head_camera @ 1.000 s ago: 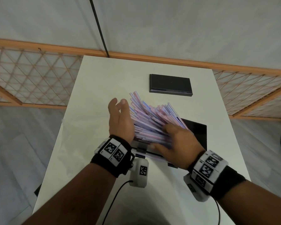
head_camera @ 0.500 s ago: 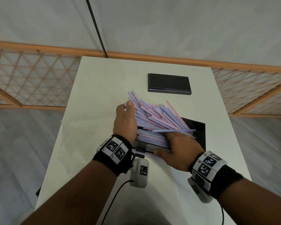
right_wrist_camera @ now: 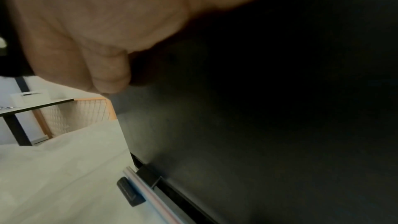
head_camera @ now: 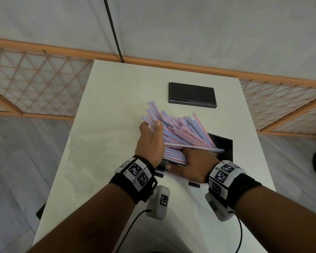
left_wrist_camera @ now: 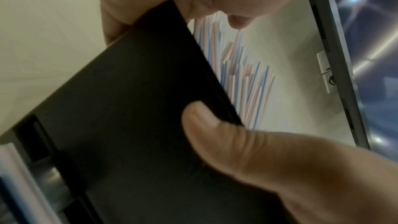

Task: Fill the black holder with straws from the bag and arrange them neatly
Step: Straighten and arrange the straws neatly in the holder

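A thick fan of pink and blue striped straws (head_camera: 181,132) sticks up out of the black holder (head_camera: 224,147) and leans toward the far left. My left hand (head_camera: 150,128) lies with straight fingers against the fan's left side. Its thumb (left_wrist_camera: 215,134) rests on the edge of the holder's end wall (left_wrist_camera: 129,100), with straws (left_wrist_camera: 243,74) showing beyond. My right hand (head_camera: 192,165) grips the holder's front wall (right_wrist_camera: 258,108), thumb outside and fingers hidden among the straws. One straw lies crosswise over that hand.
The holder's flat black lid (head_camera: 192,94) lies farther back on the white table (head_camera: 108,125). A single straw (right_wrist_camera: 148,192) sits in the slot at the holder's base beside a black knob (right_wrist_camera: 129,192). An orange lattice fence (head_camera: 35,84) runs behind the table.
My left hand moved in from beside the straws and now presses against their left side. My right hand slid down from on top of the straws to the holder's front. The fan stands more upright.
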A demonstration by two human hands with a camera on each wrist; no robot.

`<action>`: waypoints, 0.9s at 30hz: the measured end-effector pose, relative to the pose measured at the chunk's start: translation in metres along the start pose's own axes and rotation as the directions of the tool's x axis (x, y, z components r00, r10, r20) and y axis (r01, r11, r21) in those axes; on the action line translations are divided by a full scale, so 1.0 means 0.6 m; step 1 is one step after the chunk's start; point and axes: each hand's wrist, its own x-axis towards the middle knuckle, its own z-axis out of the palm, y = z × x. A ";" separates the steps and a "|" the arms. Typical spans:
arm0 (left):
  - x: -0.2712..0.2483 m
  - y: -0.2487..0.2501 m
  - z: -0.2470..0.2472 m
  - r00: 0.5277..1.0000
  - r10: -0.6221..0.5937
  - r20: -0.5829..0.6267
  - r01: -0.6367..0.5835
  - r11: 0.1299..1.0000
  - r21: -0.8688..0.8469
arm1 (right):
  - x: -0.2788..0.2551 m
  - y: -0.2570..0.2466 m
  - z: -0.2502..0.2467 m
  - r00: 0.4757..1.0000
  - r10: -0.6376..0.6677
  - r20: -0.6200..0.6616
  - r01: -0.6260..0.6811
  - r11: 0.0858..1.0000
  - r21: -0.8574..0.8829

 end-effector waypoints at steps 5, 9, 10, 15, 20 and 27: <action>0.003 0.011 -0.018 0.997 -0.018 -0.079 0.010 0.995 -0.099 | -0.013 0.006 -0.009 0.999 -0.007 -0.050 0.004 0.998 -0.057; 0.018 0.010 -0.025 0.995 -0.040 -0.087 0.016 0.967 -0.255 | -0.056 0.030 -0.009 0.951 -0.127 -0.281 0.120 0.992 -0.042; 0.023 0.001 -0.021 0.996 -0.054 -0.071 0.031 0.956 -0.291 | -0.068 0.040 -0.002 0.921 -0.132 -0.366 0.118 0.991 -0.058; 0.008 -0.002 -0.005 0.998 -0.027 -0.050 0.013 0.966 -0.257 | -0.085 0.090 0.035 0.861 -0.070 -0.503 0.028 0.996 -0.090; -0.003 -0.011 0.008 0.990 -0.013 -0.144 -0.024 0.967 -0.253 | -0.072 0.105 0.054 0.832 -0.164 -0.530 0.144 0.986 -0.080; -0.035 -0.041 0.035 0.951 -0.019 -0.307 -0.044 0.979 -0.198 | -0.084 0.118 0.035 0.858 -0.258 -0.444 0.258 0.964 -0.062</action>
